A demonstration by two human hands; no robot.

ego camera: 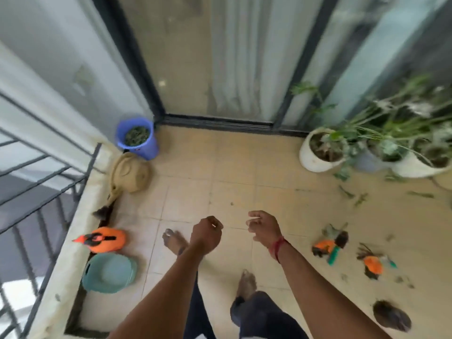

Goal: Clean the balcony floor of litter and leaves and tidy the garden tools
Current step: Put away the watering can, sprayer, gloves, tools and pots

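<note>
My left hand [207, 231] hangs over the beige tiled floor [232, 189] with its fingers curled into a fist, holding nothing. My right hand [264, 226] is beside it, fingers loosely curled and apart, also without anything in it. Two small orange and green garden tools lie on the tiles to my right, one [326, 248] near my right wrist and another [373, 264] further right. Green leaves [349, 194] are scattered near the plant pots. A blue bucket [137, 138] filled with green cuttings stands in the far left corner.
A beige watering can [129, 172], an orange sprayer [106, 239] and a teal basin [110, 272] line the left ledge by the metal railing [36, 192]. White pots [318, 155] with plants stand at the right. A dark clump [391, 315] lies near right. A glass door [208, 69] is ahead.
</note>
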